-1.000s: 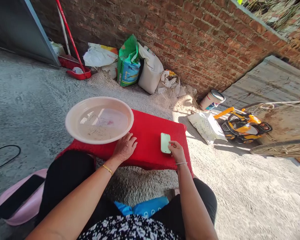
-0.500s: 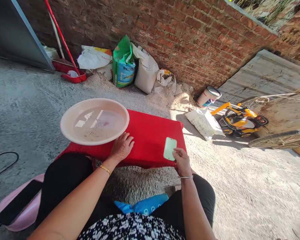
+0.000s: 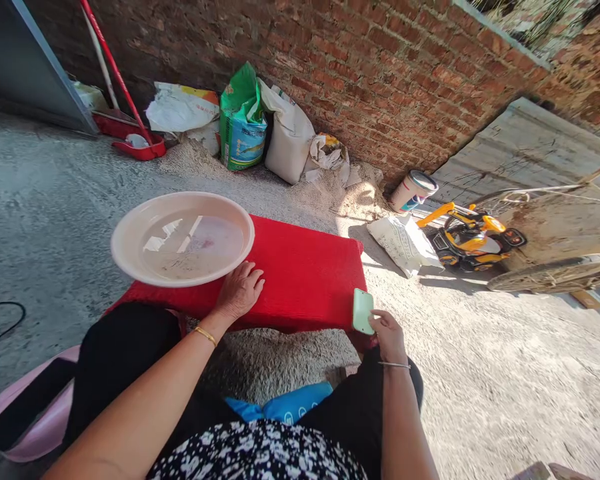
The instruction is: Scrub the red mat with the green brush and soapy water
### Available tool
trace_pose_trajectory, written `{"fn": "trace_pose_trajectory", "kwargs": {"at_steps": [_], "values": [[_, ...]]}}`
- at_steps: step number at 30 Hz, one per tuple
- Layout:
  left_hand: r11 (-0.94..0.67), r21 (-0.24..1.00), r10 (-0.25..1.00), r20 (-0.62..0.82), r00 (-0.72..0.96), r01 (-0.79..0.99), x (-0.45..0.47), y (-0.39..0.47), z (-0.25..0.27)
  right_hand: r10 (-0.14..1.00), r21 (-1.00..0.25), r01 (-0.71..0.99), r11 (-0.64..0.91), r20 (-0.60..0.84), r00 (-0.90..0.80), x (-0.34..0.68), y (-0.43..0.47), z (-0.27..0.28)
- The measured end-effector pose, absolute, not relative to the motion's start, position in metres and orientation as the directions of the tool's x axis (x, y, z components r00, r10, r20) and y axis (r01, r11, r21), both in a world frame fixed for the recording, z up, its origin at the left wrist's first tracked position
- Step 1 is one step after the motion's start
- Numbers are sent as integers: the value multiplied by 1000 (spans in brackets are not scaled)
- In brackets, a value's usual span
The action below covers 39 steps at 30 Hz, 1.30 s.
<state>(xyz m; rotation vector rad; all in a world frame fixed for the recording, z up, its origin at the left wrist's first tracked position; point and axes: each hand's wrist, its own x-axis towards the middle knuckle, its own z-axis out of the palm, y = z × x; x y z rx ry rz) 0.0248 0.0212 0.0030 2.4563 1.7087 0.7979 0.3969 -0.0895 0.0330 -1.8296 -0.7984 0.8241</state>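
My left hand point(image 3: 240, 290) lies with its fingers apart on the red cloth of the low table point(image 3: 305, 267), close by the near rim of a pale pink basin point(image 3: 125, 260). Shallow water with dark specks fills the basin's bottom. At the table's right end my right hand point(image 3: 389, 333) pinches the edge of a small light green plastic tray point(image 3: 363, 308). The tray is flat, with rounded corners and a raised rim, and juts a little past the cloth's edge. Whether it rests on the table or is lifted, I cannot tell.
Against the brick wall stand a green sack point(image 3: 243, 127), a white sack point(image 3: 290, 140) and a red dustpan point(image 3: 140, 150). To the right are a paint bucket point(image 3: 413, 193), a white bag point(image 3: 405, 243) and a yellow toy excavator point(image 3: 475, 240). A blue bag point(image 3: 297, 400) lies between my legs.
My right hand has moved the light green tray right and slightly towards me, to the table's edge. My left hand stays beside the basin. The whole view has shifted a little.
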Motion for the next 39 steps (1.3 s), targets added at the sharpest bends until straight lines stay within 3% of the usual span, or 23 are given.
{"fn": "trace_pose_trajectory", "kwargs": {"at_steps": [3, 6, 8, 12, 15, 17, 22, 28, 32, 34, 39], "values": [[-384, 347, 891, 382, 245, 855, 25, 22, 2, 684, -883, 265, -387, -82, 724, 432, -110, 34], [-382, 355, 892, 383, 241, 853, 24, 23, 1, 676, -838, 411, -360, 69, 734, 425, -116, 38], [-386, 345, 889, 385, 247, 855, 24, 23, 0, 764, -869, 417, -267, 73, 642, 397, -111, 41], [-394, 311, 884, 387, 263, 865, 23, 23, 0, 954, -961, 235, -142, -70, 291, 313, -94, 42], [-398, 320, 884, 386, 265, 860, 23, 23, 1, 987, -970, 192, -151, -137, 85, 267, -85, 37], [-396, 335, 887, 382, 260, 855, 23, 22, 2, 986, -967, 194, -164, -157, 50, 259, -83, 33], [-402, 319, 884, 380, 273, 858, 24, 22, 4, 956, -963, 174, -205, -159, 246, 316, -92, 24], [-390, 308, 889, 373, 267, 868, 25, 21, 3, 750, -922, 207, -327, -120, 650, 423, -134, 29], [-382, 283, 892, 360, 271, 880, 26, 20, 4, 682, -901, 261, -347, -52, 729, 426, -141, 39], [-377, 266, 893, 358, 273, 887, 26, 19, 5, 754, -921, 238, -309, -84, 652, 397, -130, 44], [-398, 222, 882, 359, 305, 890, 25, 16, 10, 955, -963, 131, -234, -202, 219, 272, -90, 41]]}}
